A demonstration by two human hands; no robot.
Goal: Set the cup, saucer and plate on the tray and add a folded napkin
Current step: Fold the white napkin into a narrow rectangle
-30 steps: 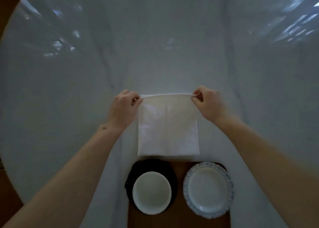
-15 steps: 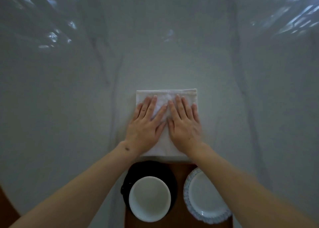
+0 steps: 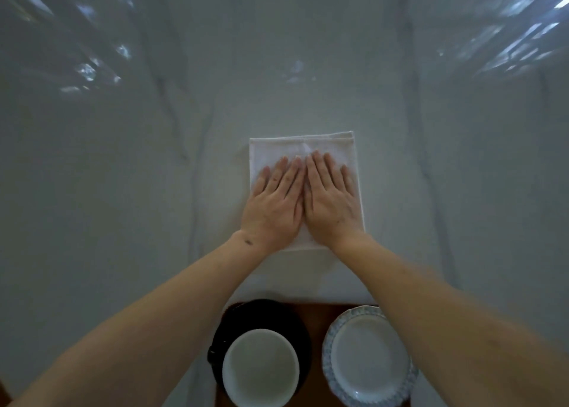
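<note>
A white folded napkin (image 3: 323,146) lies flat on the marble table, just beyond the tray. My left hand (image 3: 275,205) and my right hand (image 3: 328,201) press on it side by side, palms down, fingers straight. They cover most of the cloth. Nearer to me, a brown wooden tray (image 3: 314,329) carries a white cup (image 3: 260,368) standing on a black saucer (image 3: 246,317) at its left. A white plate with a blue scalloped rim (image 3: 368,360) sits at the tray's right, partly under my right forearm.
The pale grey marble table (image 3: 123,191) stretches out on all sides of the napkin, with window reflections at its far left and far right corners. A brown strip shows at the bottom left corner.
A second ago both hands pinched the napkin's far corners; now they lie flat on the folded cloth. Since half a second ago they have slid slightly toward me and drawn together.
</note>
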